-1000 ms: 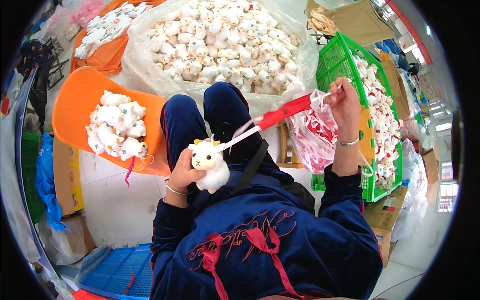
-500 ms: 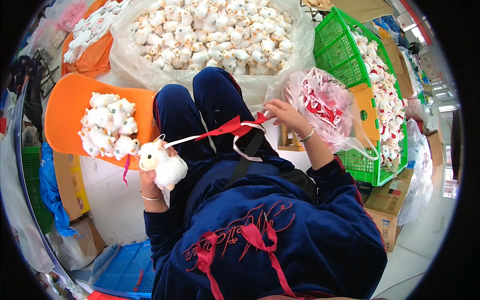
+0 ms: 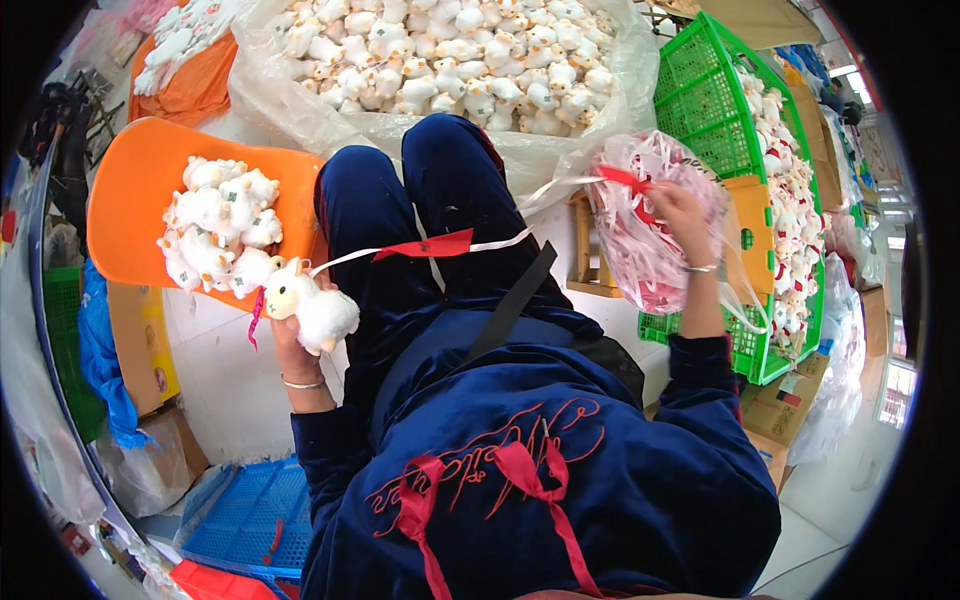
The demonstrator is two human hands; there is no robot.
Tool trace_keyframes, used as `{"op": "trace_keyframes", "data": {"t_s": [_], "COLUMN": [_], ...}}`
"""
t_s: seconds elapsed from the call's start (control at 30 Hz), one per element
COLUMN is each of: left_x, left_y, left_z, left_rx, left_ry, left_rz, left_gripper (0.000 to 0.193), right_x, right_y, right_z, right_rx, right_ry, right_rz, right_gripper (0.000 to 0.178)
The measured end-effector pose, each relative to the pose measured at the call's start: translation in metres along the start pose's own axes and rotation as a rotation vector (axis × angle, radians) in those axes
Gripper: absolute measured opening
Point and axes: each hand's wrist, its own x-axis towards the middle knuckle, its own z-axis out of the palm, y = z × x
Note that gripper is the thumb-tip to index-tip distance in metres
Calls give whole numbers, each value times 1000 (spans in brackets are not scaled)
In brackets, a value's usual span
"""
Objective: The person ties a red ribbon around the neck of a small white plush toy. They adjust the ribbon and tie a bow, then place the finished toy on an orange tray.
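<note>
Nearest, at 6 o'clock, a dark blue velvety top is seen, trimmed with red bows; a blue plastic crate is set at 7 to 8 o'clock. Toward 9 o'clock, a white plush lamb is held by the left hand, its fingers clamped on the body from below and behind (a bracelet is worn on each wrist). The lamb's pale face is turned toward 9 o'clock. From its head a red-and-white ribbon is stretched across the dark blue trousers. At 2 o'clock, a second red section with a white tail is pinched by the right hand, its fingers drawn together; whether both lengths are one strip cannot be told. Just beyond the lamb, at 9 to 10 o'clock, an orange chair is loaded with a heap of similar lambs. Around and below the right hand, at 2 to 3 o'clock, a clear bag is filled with red and white ribbons. Behind it, a green crate is packed with lambs, some marked with red. Farther off, at 12 o'clock, a large translucent sack is filled with more lambs; beside it, at 11 o'clock, white pieces are piled on orange cloth.
</note>
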Motion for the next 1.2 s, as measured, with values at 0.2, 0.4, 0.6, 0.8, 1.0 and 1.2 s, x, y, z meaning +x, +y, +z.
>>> {"op": "trace_keyframes", "data": {"t_s": [0.2,0.4,0.6,0.8,1.0,1.2], "left_x": [2,-3,-10,-18,-23,-17], "left_y": [8,18,27,31,56,54], "left_z": [5,14,16,-14,29,117], "left_rx": [-2,74,123,247,566,675], "left_ry": [-81,-77,-70,-4,-12,-688], "left_rz": [-43,-93,-73,-79,-6,200], "left_gripper": [86,86,85,75,66,57], "right_x": [-25,-10,-35,-8,1,-19], "right_y": [89,-93,-198,-189,-202,-221], "right_z": [-141,68,227,230,206,203], "right_rx": [-693,-116,-234,-5,118,96], "right_ry": [265,-36,-355,-636,-790,-897], "right_rz": [63,-311,-869,-624,-207,-289], "right_gripper": [44,26,31,15,18,13]}}
